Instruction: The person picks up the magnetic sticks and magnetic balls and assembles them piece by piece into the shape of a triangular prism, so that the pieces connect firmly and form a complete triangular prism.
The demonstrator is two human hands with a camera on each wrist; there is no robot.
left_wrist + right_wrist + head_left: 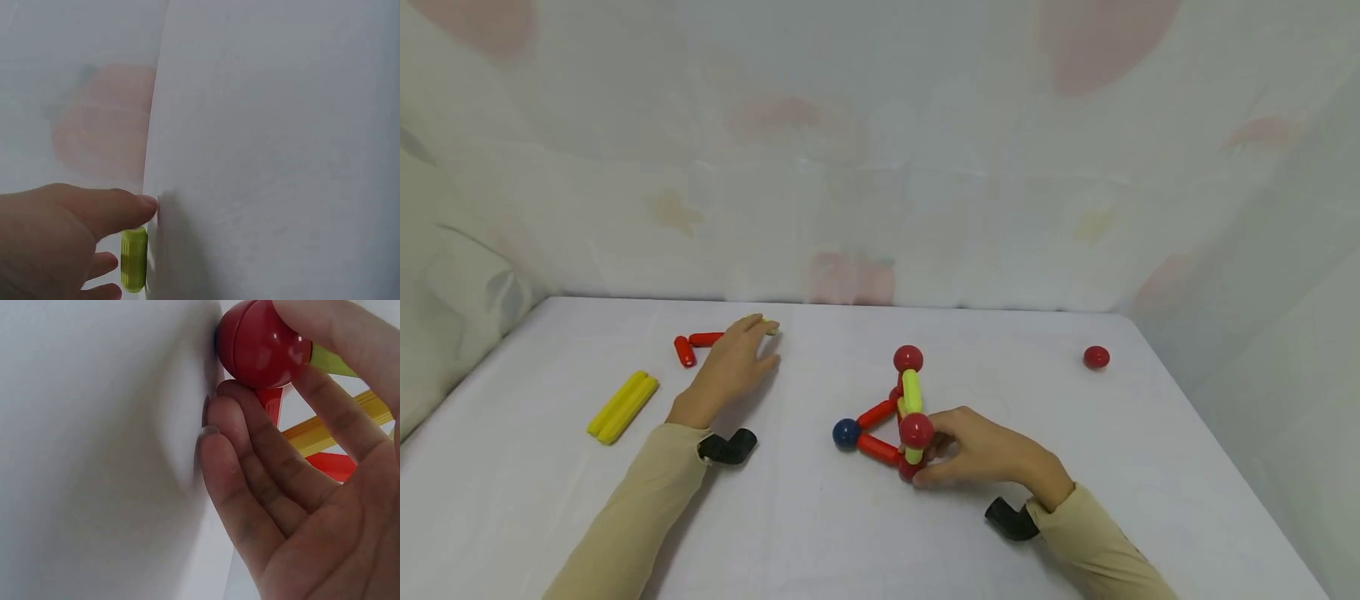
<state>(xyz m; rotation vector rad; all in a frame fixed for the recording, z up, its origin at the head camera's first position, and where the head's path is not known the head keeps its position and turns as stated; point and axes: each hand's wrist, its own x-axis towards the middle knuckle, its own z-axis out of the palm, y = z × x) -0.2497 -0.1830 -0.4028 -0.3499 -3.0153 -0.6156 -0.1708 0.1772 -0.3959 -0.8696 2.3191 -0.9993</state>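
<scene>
My right hand (pixel 985 450) pinches the lower front red ball (pixel 265 347) of a rod-and-ball frame between thumb and fingers. Red rods (pixel 877 450) run from that side of the frame to a blue ball (pixel 847 434) at its left corner. Higher up, a yellow-green rod (pixel 912 392) links a near red ball (pixel 916 431) and a far red ball (pixel 908 358). Over by the table's back edge, my left hand (pixel 733 367) reaches above a short yellow-green rod (pixel 133 259). Its thumb is extended, and the rod lies between thumb and fingertips in the left wrist view.
Two red rods (pixel 685 351) lie beside the left hand, one partly covered by it. Nearer, a pair of longer yellow rods (pixel 622 407) lies side by side. A loose red ball (pixel 1096 357) sits at the back right. A patterned cloth (pixel 850 167) hangs behind the white table (pixel 790 533).
</scene>
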